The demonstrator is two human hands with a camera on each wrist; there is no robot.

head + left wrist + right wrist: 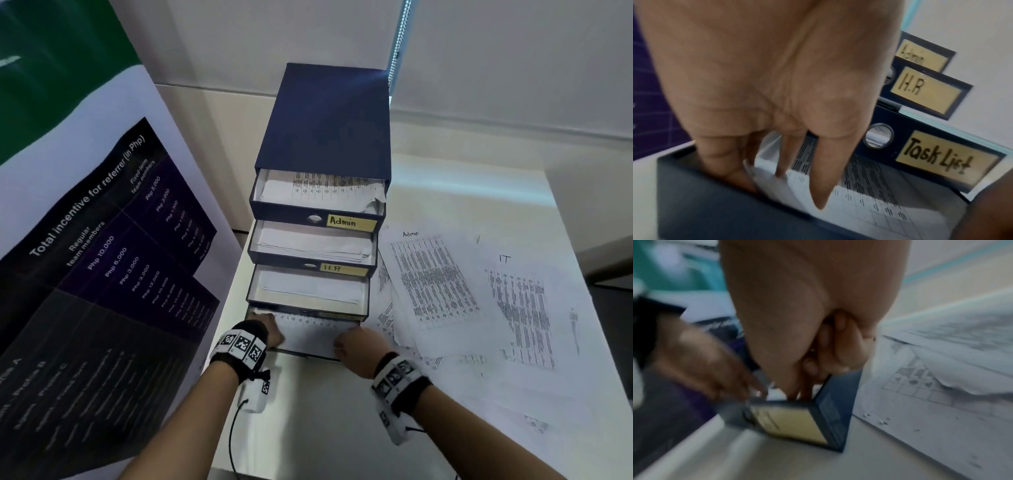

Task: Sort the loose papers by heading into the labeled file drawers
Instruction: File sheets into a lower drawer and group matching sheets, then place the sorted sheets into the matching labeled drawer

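Observation:
A dark blue file drawer unit stands on the white table, its drawers pulled out in steps. Labels read Admin, H.R and Task List. The bottom drawer has a yellow label too blurred to read. A printed paper lies in it. My left hand reaches into its left end, the sheet's raised edge between thumb and forefinger. My right hand is at the right front corner, fingers curled, thumb and forefinger down on the sheet.
Loose printed sheets spread over the table right of the unit, one headed Admin, one headed IT. A large purple poster leans close on the left. The wall is right behind the unit.

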